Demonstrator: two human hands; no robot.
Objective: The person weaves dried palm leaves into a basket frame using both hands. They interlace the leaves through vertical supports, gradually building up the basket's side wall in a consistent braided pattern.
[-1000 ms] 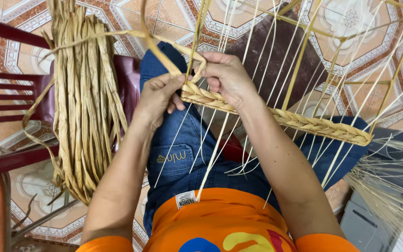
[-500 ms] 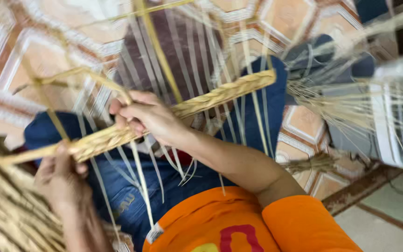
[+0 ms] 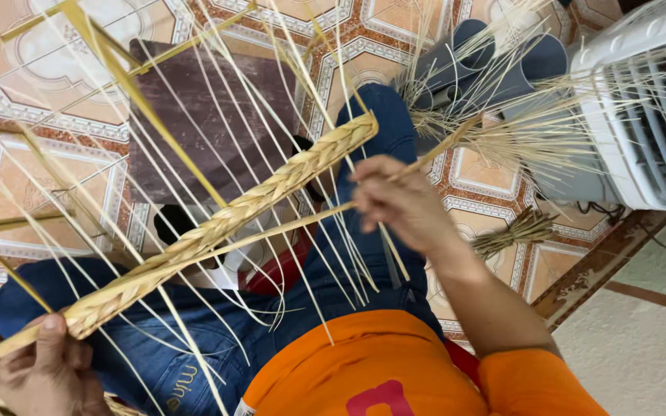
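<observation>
Across the lap, head view: woven straw braid [image 3: 225,223] runs diag. from lower left up to upper right, above the blue-jeaned legs [image 3: 194,362]. Left hand [image 3: 44,370] sits at braid's lower end, bottom-left corner; fingers curled, thumb pressed on the braid's end, closed on it. Right hand [image 3: 398,204] is to the right of the braid's upper end, not touching the braid itself; fingers pinched narrow on a single straw strand [image 3: 287,225] that passes just under the braid, roughly parallel to it.

Materials: braid is flat, plaited, pale gold, ribbed surface w/ chevron pattern, dry matte look. Many thin loose strands [image 3: 194,154] fan out from it upward and downward, pale, stiff, straight to slightly bowed. A few wider yellow strips [image 3: 140,100] cross the upper left.

Pose: right forearm extends up from lower right, wrist bent slightly inward, knuckles toward camera. Left hand only partly in frame, back of hand up.

Surroundings: patterned tile floor [image 3: 25,177], dark mat [image 3: 210,115] under the strands, white fan unit [image 3: 649,115] at right, loose straw bundle [image 3: 526,139] beside it, orange shirt [image 3: 364,370] at bottom.
</observation>
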